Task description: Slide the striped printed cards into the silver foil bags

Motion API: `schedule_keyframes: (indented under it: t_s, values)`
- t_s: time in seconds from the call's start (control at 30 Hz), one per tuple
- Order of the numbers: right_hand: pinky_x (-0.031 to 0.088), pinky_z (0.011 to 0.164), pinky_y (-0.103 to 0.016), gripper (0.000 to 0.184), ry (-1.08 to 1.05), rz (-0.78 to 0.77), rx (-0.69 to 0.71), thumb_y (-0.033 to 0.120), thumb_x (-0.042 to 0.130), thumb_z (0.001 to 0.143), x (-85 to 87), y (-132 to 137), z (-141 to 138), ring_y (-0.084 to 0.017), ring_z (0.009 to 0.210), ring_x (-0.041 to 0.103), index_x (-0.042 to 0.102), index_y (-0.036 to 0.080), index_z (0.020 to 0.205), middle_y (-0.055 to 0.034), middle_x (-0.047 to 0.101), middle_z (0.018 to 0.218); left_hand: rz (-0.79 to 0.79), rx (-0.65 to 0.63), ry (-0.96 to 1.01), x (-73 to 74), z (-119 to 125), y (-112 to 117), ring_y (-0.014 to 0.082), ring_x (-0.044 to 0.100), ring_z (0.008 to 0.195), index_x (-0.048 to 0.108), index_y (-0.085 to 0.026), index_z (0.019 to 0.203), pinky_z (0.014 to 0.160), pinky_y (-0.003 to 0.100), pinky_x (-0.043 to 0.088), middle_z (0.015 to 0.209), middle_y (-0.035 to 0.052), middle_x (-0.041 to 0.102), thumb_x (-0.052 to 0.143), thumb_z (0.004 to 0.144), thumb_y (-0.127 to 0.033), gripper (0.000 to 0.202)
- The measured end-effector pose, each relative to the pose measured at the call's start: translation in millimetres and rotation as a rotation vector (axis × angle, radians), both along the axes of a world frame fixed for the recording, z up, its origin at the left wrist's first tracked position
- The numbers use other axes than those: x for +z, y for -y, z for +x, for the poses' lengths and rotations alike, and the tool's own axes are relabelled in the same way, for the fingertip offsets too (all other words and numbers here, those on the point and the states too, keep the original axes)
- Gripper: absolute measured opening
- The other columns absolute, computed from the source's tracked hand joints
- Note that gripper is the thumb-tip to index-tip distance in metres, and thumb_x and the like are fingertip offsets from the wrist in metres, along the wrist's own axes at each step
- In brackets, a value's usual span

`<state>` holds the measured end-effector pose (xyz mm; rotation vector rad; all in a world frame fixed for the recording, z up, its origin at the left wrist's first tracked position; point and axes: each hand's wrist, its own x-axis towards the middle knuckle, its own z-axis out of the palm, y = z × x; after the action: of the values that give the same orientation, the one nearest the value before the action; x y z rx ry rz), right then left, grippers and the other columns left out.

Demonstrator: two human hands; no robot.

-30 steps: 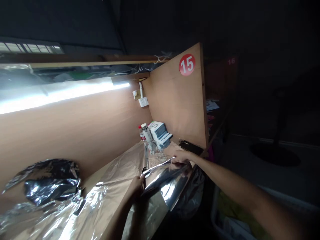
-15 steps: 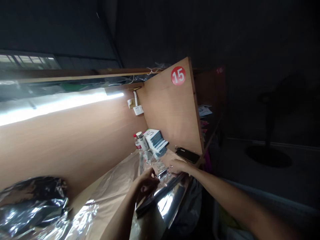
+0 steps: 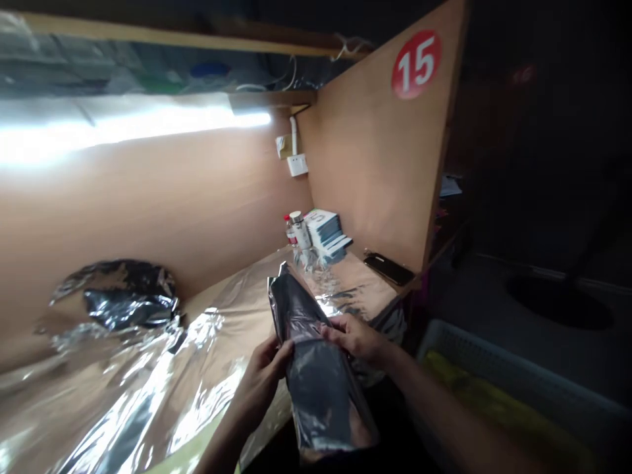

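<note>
A long dark item in shiny clear wrapping, a plastic-wrapped packet (image 3: 320,388), is held up at the near edge of the table. My left hand (image 3: 266,368) grips its left edge, thumb on top. On the opposite side my right hand (image 3: 353,339) pinches the wrapping with thumb and fingers. The packet's narrower far end points away from me toward the table. What lies inside the wrapping cannot be made out. Beneath and beyond it, loose clear plastic film (image 3: 247,296) covers the tabletop.
A phone (image 3: 390,268) lies by the wooden partition (image 3: 375,145). Farther back stand a stack of booklets (image 3: 326,230), a silver-capped flask (image 3: 300,230) and a red-capped bottle (image 3: 289,232). Bunched dark film (image 3: 123,303) rests at left. A basket (image 3: 474,355) with yellow material stands below right.
The packet has been lifted off the table and turned to point away from me. Both hands now hold its sides, nearer to me. The camera view has shifted.
</note>
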<state>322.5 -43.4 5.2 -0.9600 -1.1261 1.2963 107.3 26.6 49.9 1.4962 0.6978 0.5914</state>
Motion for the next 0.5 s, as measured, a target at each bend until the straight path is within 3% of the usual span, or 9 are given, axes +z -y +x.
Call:
schedule_keyframes:
  t_s: [0.07, 0.2, 0.27, 0.4, 0.5]
  values:
    - [0.038, 0.053, -0.021, 0.041, -0.129, -0.059, 0.088, 0.054, 0.079, 0.086, 4.5, -3.1, -9.7, -0.009, 0.054, 0.048, 0.070, 0.014, 0.091, 0.0021, 0.060, 0.068, 0.009, 0.055, -0.010, -2.4, -18.2, 9.4, 0.0187, 0.061, 0.076, 0.075, -0.017, 0.114, 0.067, 0.026, 0.047, 0.090, 0.0056, 0.072, 0.073, 0.090, -0.052, 0.043]
    - [0.049, 0.070, -0.025, 0.032, -0.408, -0.097, 0.151, 0.035, 0.091, 0.070, 4.3, -11.6, -37.7, -0.011, 0.063, 0.057, 0.074, 0.013, 0.085, 0.0002, 0.066, 0.072, -0.047, 0.143, 0.109, -7.5, -44.8, 18.3, 0.0189, 0.060, 0.075, 0.080, -0.017, 0.101, 0.073, 0.029, 0.048, 0.084, 0.0056, 0.072, 0.073, 0.089, -0.044, 0.031]
    - [0.050, 0.073, -0.026, 0.030, -0.426, -0.101, 0.206, 0.032, 0.092, 0.068, 1.5, -14.9, -49.6, -0.012, 0.064, 0.059, 0.074, 0.013, 0.081, -0.0001, 0.066, 0.070, -0.094, 0.167, 0.127, -7.9, -53.0, 19.8, 0.0177, 0.059, 0.071, 0.081, -0.016, 0.095, 0.070, 0.027, 0.047, 0.080, 0.0051, 0.071, 0.074, 0.085, -0.038, 0.025]
    - [0.050, 0.073, -0.026, 0.033, -0.406, -0.053, 0.302, 0.030, 0.088, 0.074, -7.7, -19.9, -60.1, -0.014, 0.072, 0.064, 0.077, 0.016, 0.102, -0.0023, 0.073, 0.085, -0.092, 0.210, 0.064, -5.9, -65.1, 21.5, 0.0161, 0.057, 0.066, 0.082, -0.016, 0.085, 0.064, 0.025, 0.044, 0.073, 0.0045, 0.071, 0.076, 0.083, -0.039, 0.024]
    - [0.049, 0.066, -0.026, 0.017, -0.414, -0.025, 0.291, 0.025, 0.082, 0.073, -14.9, -22.1, -61.3, -0.015, 0.066, 0.065, 0.079, 0.014, 0.086, -0.0046, 0.074, 0.077, -0.119, 0.220, 0.106, -9.2, -77.1, 25.1, 0.0193, 0.063, 0.073, 0.083, -0.017, 0.082, 0.069, 0.027, 0.048, 0.079, 0.0067, 0.075, 0.078, 0.077, -0.032, 0.017]
